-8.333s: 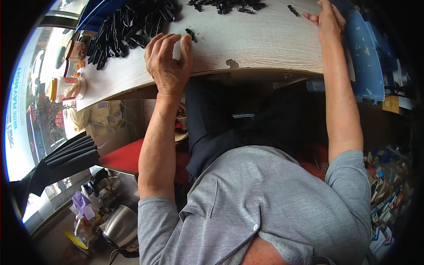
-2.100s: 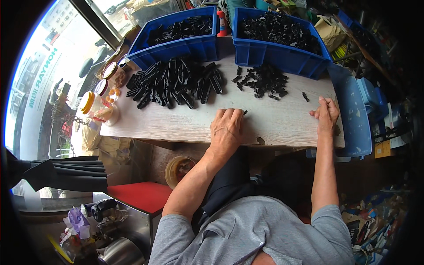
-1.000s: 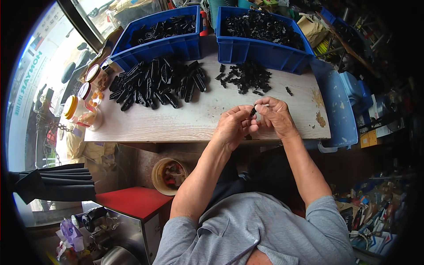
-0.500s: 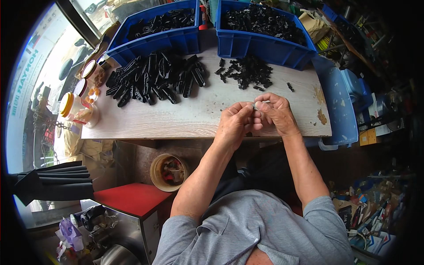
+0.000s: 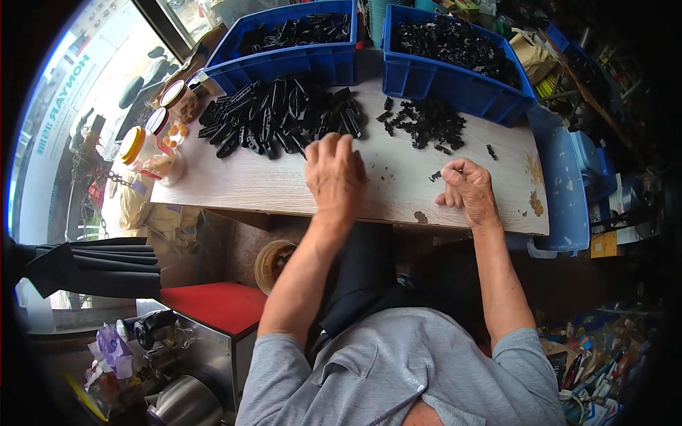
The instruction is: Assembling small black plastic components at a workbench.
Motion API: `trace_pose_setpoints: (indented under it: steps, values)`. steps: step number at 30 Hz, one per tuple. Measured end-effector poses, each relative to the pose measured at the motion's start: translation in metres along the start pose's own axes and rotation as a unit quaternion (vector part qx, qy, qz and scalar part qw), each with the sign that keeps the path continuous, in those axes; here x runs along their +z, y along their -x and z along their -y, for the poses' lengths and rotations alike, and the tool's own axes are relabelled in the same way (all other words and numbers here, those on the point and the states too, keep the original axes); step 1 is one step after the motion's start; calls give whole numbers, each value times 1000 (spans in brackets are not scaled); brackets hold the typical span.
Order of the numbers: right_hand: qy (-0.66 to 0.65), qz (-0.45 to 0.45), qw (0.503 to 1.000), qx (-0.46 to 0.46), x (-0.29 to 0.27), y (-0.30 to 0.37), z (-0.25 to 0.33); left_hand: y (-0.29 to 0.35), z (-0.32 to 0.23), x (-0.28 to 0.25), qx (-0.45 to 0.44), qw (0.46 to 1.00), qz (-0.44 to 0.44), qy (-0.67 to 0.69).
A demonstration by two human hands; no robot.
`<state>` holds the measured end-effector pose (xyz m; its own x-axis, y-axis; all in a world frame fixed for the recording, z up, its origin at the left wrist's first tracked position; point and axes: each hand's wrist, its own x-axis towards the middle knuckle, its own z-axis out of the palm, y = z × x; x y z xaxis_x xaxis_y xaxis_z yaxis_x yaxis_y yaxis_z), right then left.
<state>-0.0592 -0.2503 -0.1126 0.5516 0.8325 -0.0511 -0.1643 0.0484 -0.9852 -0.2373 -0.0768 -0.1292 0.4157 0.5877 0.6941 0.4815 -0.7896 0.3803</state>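
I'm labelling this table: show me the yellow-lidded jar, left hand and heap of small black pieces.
Yellow-lidded jar (image 5: 155,158), head view: its body.
Left hand (image 5: 334,173), head view: its back.
Heap of small black pieces (image 5: 430,123), head view: middle.

The parts are black, the 2 bins blue, the tabletop pale, wood-grained.

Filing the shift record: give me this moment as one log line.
left hand | by long black parts | right hand | beside small black piece | grips unclear

Right fingers curled, left fingers perhaps likewise
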Motion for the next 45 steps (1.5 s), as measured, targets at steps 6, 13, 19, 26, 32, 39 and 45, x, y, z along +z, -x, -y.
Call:
trace_pose_setpoints:
  steps: [6, 13, 19, 26, 32, 39, 45]
  values:
    - [-12, -8, 1000, -11, -2, -2, -2, -6, 29, 0, -3, 993, 87, -76]
    - [-12, -12, 1000, -16, -2, -3, -2, 0, 32, 1, 47, 996, 77, -14]
    - [-4, -21, 999, -24, 0, -3, -2, -5, 28, -5, 35, 996, 87, 3]
    - [-13, -23, 999, -23, 2, -3, -1, -6, 32, 1, 29, 997, 72, -13]
    - [-11, -29, 999, -26, 1, -3, -3, -5, 24, -5, 84, 987, 138, -16]
    - [-15, -35, 999, -31, 2, -3, -3, -12, 19, -3, 36, 990, 133, -37]
    - [-18, -39, 999, -31, 2, -3, -4, -7, 23, -2, 38, 993, 96, 58]
